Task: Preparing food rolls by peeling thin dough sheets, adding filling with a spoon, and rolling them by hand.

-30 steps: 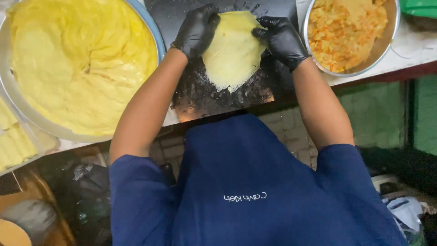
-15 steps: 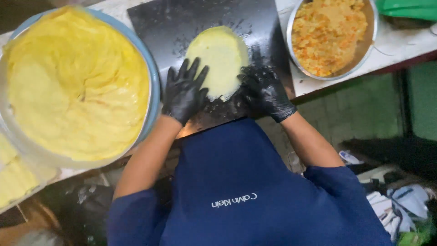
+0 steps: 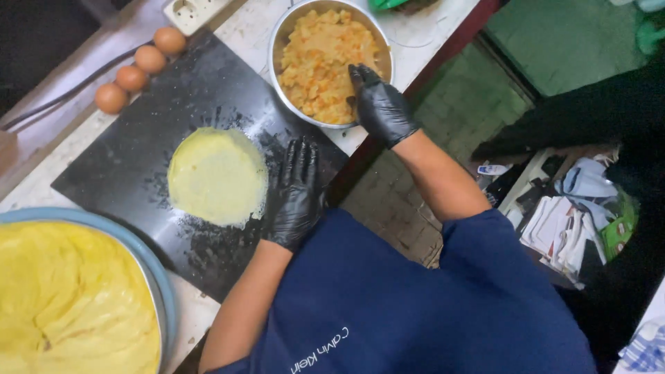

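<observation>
The filling step is in hand: the gloved left hand (image 3: 296,194) lies flat and spread on the black board (image 3: 138,138) at the yellow wrapper's (image 3: 217,176) three o'clock, while the gloved right hand (image 3: 379,105), fingers curled, digs into the steel bowl (image 3: 280,38) of orange mash (image 3: 322,62) at one o'clock, so next a portion likely needs carrying to the wrapper's middle.

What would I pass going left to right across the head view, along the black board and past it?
Big bowl of yellow dough → eggs → flat yellow round → left hand flat on the board → right hand reaching into the metal bowl of orange filling.
</observation>
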